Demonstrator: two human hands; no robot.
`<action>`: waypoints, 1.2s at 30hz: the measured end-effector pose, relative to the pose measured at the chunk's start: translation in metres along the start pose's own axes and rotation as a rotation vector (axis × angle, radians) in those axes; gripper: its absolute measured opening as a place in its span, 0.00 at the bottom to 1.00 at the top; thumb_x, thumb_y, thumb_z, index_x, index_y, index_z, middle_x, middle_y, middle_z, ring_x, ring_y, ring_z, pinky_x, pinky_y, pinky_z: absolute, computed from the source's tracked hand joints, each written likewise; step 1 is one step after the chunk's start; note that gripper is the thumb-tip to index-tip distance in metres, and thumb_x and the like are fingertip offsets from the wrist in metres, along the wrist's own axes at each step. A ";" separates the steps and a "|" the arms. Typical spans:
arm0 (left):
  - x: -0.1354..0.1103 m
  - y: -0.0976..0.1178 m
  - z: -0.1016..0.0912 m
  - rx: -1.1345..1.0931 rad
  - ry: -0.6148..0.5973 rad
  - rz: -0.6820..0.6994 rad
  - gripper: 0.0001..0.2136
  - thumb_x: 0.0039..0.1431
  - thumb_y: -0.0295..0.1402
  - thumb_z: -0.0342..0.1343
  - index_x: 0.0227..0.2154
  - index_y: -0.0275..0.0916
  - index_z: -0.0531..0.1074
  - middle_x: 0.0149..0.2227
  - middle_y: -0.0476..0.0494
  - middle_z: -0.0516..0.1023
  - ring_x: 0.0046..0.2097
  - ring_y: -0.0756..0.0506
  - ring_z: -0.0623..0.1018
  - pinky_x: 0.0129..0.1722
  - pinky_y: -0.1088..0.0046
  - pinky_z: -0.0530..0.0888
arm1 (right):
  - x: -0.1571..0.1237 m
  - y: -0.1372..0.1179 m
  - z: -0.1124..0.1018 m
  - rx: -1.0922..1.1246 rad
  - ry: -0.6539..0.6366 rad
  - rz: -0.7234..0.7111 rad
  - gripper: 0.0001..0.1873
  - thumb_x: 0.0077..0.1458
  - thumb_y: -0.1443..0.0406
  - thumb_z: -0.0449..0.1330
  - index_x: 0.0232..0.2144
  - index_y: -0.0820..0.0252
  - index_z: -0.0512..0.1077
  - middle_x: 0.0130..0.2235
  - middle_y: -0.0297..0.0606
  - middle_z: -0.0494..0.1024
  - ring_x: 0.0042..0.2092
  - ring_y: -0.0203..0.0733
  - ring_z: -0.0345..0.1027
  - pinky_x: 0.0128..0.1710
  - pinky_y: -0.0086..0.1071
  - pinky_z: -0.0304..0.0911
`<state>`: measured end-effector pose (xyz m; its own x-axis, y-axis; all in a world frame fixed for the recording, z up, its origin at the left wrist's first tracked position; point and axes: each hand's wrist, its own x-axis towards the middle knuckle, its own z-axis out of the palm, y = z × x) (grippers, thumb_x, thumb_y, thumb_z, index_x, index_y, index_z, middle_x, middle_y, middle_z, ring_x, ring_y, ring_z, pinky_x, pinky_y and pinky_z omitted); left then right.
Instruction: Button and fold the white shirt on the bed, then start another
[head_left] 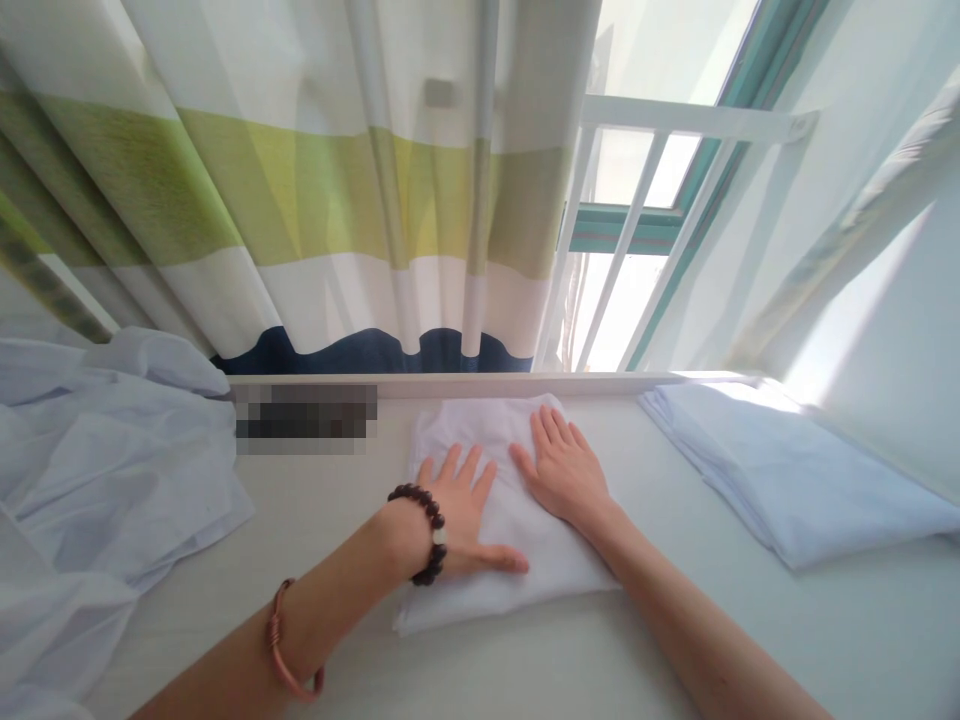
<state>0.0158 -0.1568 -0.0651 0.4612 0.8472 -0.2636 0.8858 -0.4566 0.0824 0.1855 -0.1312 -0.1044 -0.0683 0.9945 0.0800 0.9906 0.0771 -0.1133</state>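
A folded white cloth [510,590] lies flat on the pale surface [322,520] in front of me. My left hand [461,510] rests on its left half with the fingers spread and the thumb pointing right. On that wrist are a dark bead bracelet [429,530] and, further up the arm, a copper-coloured bangle [276,640]. Farther back, near the cloth's right edge, my right hand [562,465] presses down, palm flat and fingers outstretched. Neither hand grips anything. Parts of the cloth are hidden beneath both hands.
A loose heap of white fabric [112,450] spreads along the left side. At the right lies another folded pale cloth [795,470]. A blurred-out dark patch [307,415] sits near the back edge. Behind stand a green-striped curtain [330,190] and a white railing [690,118] before a window.
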 end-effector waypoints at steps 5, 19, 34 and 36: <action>0.019 -0.007 -0.018 -0.012 0.223 -0.021 0.20 0.67 0.38 0.39 0.48 0.35 0.72 0.50 0.33 0.75 0.54 0.36 0.71 0.56 0.55 0.64 | 0.015 -0.007 -0.029 -0.005 -0.075 -0.012 0.32 0.63 0.54 0.44 0.59 0.74 0.62 0.62 0.56 0.62 0.63 0.54 0.51 0.60 0.44 0.44; 0.104 -0.021 -0.020 -0.168 0.459 -0.463 0.17 0.65 0.34 0.41 0.39 0.34 0.76 0.39 0.31 0.79 0.43 0.35 0.78 0.41 0.59 0.72 | 0.080 -0.020 -0.013 0.315 0.126 0.230 0.22 0.60 0.63 0.45 0.36 0.62 0.78 0.41 0.51 0.80 0.45 0.50 0.73 0.43 0.37 0.60; 0.101 -0.060 -0.004 -0.832 0.844 -0.353 0.15 0.57 0.36 0.47 0.16 0.39 0.63 0.16 0.50 0.65 0.24 0.49 0.69 0.25 0.76 0.62 | 0.086 0.015 -0.011 1.226 0.381 0.228 0.17 0.53 0.55 0.46 0.20 0.56 0.63 0.17 0.26 0.57 0.19 0.33 0.53 0.20 0.27 0.51; 0.099 -0.062 -0.006 -0.974 0.867 -0.354 0.14 0.57 0.35 0.46 0.17 0.39 0.62 0.15 0.52 0.61 0.21 0.51 0.64 0.21 0.77 0.59 | 0.082 0.012 -0.012 1.345 0.389 0.229 0.15 0.53 0.56 0.45 0.20 0.55 0.57 0.16 0.23 0.51 0.17 0.32 0.46 0.17 0.27 0.47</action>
<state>0.0064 -0.0430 -0.0904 -0.2351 0.9408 0.2442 0.4716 -0.1093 0.8750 0.1935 -0.0491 -0.0871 0.3313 0.9281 0.1698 0.0933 0.1468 -0.9848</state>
